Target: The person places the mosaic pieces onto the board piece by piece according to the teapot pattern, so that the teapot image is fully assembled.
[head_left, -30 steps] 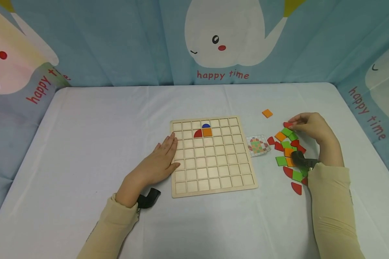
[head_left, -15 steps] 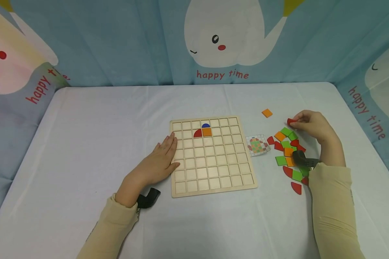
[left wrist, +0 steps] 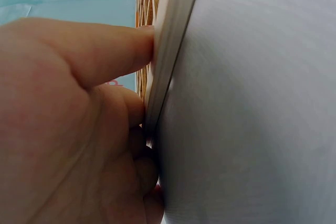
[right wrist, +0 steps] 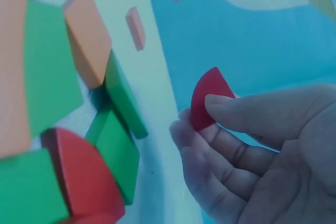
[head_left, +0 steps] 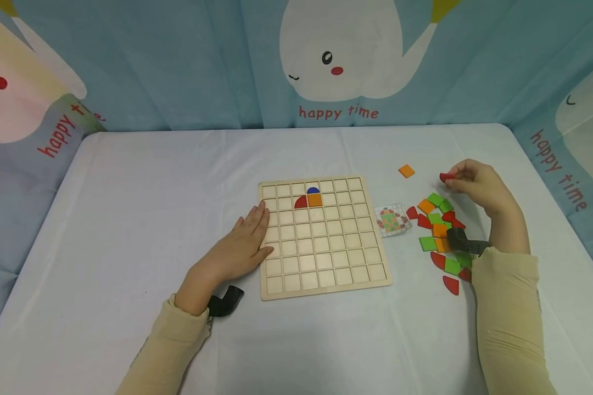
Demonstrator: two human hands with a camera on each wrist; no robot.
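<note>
My right hand (head_left: 481,186) pinches a red quarter-circle tile (right wrist: 209,100) between thumb and fingers, raised above the table beyond the loose pile. My left hand (head_left: 239,241) lies flat with its fingers straight along the left edge of a wooden grid board (head_left: 326,278); in the left wrist view the thumb (left wrist: 118,51) touches the board's rim. Near the board's top sit a blue half-circle tile (head_left: 313,190), an orange square tile (head_left: 314,199) and a red quarter-circle tile (head_left: 301,202) in its cells.
Several green, orange and red tiles (head_left: 435,244) lie loosely piled right of the board. Between them and the board is a printed pattern card (head_left: 392,219). One orange square tile (head_left: 407,171) lies apart farther back. A blue curtain (head_left: 202,66) stands behind the table.
My right hand has lifted the red quarter-circle tile off the pile's far end and moved it up and slightly away from me. The left hand stays in place.
</note>
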